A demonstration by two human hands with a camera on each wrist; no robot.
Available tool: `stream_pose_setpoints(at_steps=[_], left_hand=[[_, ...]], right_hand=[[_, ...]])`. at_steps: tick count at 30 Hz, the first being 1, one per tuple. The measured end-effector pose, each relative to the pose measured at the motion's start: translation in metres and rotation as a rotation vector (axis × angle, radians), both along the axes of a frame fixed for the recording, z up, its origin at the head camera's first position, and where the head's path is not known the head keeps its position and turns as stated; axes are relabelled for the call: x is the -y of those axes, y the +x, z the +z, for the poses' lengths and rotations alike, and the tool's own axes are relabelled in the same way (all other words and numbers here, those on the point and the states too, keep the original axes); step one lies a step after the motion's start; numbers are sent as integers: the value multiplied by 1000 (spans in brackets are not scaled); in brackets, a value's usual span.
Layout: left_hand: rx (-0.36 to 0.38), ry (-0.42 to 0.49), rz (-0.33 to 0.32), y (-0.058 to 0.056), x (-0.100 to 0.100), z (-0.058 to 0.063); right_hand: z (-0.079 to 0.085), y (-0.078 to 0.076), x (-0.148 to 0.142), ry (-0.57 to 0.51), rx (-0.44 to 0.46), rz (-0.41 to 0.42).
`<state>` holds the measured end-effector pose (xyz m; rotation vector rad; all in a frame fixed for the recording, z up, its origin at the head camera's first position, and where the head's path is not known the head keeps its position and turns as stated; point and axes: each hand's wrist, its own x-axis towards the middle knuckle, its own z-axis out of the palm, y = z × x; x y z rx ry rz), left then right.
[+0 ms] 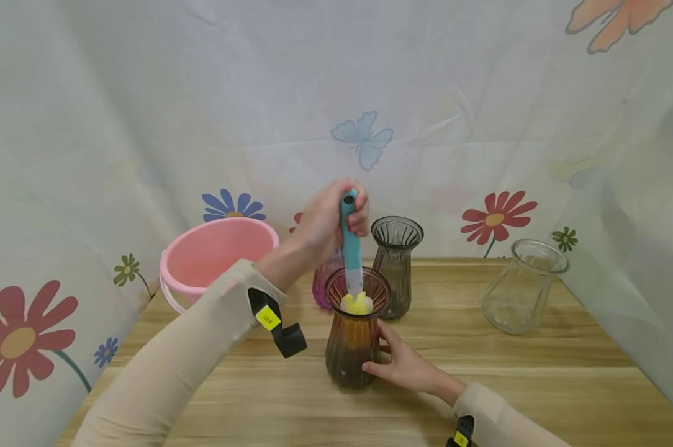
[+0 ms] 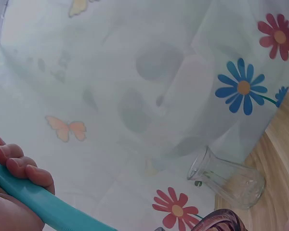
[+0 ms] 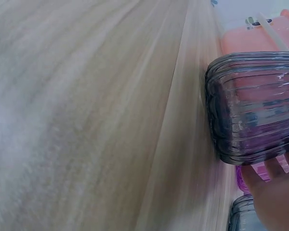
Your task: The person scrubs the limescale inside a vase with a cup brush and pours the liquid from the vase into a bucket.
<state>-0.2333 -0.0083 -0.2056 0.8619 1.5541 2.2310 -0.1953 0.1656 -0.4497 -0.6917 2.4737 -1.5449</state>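
My left hand (image 1: 322, 220) grips the turquoise handle of a bottle brush (image 1: 351, 248) from above, its fingers wrapped round the upper end. The brush points down into a dark vase (image 1: 352, 366) with a purplish, flared rim, and its yellow and white head (image 1: 359, 304) sits at the mouth. With thumb and fingers spread round the lower right side, my right hand (image 1: 406, 366) holds the vase upright on the wooden table. In the right wrist view, the ribbed glass of this vase (image 3: 260, 110) shows close up against the right hand (image 3: 274, 192).
A pink bucket (image 1: 171, 267) with a handle stands at the back left. Behind the held vase are a purple vase (image 1: 322, 288) and a grey vase (image 1: 395, 279). A clear vase (image 1: 518, 298) stands at the right. Flower-printed sheeting (image 1: 426, 155) surrounds the table (image 1: 247, 397).
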Motion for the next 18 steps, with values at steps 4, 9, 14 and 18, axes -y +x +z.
stream_pose_setpoints(at_steps=[4, 9, 14, 18], left_hand=[[-47, 8, -1, 3, 4, 11], [-60, 28, -2, 3, 6, 7], [-72, 38, -1, 1, 7, 1], [-28, 31, -5, 0, 4, -14]], right_hand=[[-1, 1, 2, -23, 13, -3], [-1, 0, 3, -27, 21, -10], [-1, 1, 3, -37, 34, -27], [-2, 0, 5, -44, -2, -32]])
